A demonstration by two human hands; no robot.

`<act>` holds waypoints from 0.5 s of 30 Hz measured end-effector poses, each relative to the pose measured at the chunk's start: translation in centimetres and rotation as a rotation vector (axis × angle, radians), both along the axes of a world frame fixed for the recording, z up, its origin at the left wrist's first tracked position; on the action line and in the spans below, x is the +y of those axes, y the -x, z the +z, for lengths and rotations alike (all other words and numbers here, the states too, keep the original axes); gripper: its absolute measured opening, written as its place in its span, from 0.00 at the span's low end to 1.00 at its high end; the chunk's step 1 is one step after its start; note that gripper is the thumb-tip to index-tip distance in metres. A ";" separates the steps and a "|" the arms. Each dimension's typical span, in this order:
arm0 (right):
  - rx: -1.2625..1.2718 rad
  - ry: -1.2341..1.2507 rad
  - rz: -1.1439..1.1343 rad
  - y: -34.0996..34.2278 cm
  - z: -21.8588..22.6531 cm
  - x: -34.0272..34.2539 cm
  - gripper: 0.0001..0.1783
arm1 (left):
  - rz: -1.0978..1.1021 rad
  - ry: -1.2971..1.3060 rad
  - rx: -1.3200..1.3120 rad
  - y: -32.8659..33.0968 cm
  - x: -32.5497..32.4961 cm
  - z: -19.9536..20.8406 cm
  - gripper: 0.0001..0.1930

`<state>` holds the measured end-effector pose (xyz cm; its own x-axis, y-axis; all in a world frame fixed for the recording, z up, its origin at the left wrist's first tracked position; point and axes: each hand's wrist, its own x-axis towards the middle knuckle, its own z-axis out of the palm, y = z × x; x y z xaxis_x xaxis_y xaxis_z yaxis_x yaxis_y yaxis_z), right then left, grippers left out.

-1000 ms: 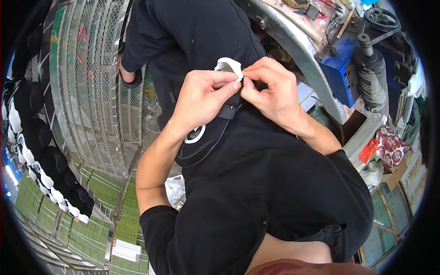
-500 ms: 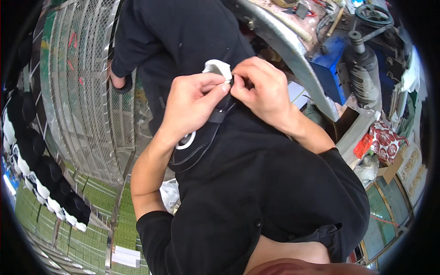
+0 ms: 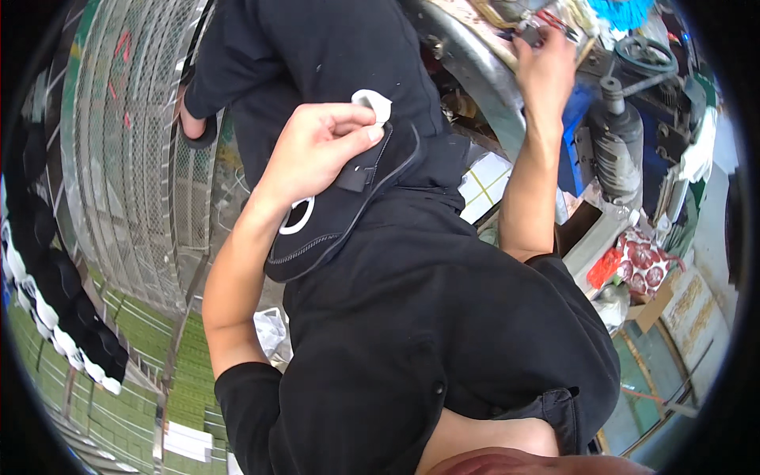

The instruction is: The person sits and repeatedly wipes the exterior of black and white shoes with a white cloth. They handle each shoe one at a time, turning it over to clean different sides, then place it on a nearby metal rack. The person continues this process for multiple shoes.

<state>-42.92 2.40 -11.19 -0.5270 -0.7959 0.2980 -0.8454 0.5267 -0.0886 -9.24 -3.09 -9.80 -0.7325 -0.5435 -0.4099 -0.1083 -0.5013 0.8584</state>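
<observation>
A black fabric piece that looks like a shoe upper (image 3: 388, 162) lies across my lap, with stitching along its rounded lower edge. A white curled part (image 3: 372, 104) stands up at its far end, and a white loop (image 3: 298, 217) shows beside my left wrist. My left hand (image 3: 321, 150) pinches the upper's far end by the white part, thumb against fingers. Off to the upper right, my right hand (image 3: 546, 67) reaches over the workbench. Its thumb and fingertips close around a small dark grey block (image 3: 530, 36), beside red-handled pliers (image 3: 558, 24).
A curved metal edge (image 3: 475, 67) borders the workbench. Right of it stand a dark cylindrical machine part (image 3: 617, 142) and a handwheel (image 3: 645, 54). Mesh racks (image 3: 134, 158) line the left, with a row of black and white pieces (image 3: 71, 317). A flowered bag (image 3: 641, 257) sits at right.
My right hand has left the upper and moved up and right to the bench. The left hand keeps its pinch on the upper, which now shows more fully.
</observation>
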 end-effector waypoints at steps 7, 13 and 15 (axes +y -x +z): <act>-0.673 0.264 0.301 -7.8 4.3 3.1 0.15 | 0.009 -0.050 -0.007 -0.3 0.1 -0.5 0.12; -0.509 -0.014 1.163 -12.8 5.8 2.6 0.18 | -0.085 0.019 0.001 0.0 -0.2 0.1 0.12; -0.413 -0.040 1.227 -12.7 6.2 1.9 0.19 | -0.115 0.028 -0.043 -0.3 -0.3 0.4 0.11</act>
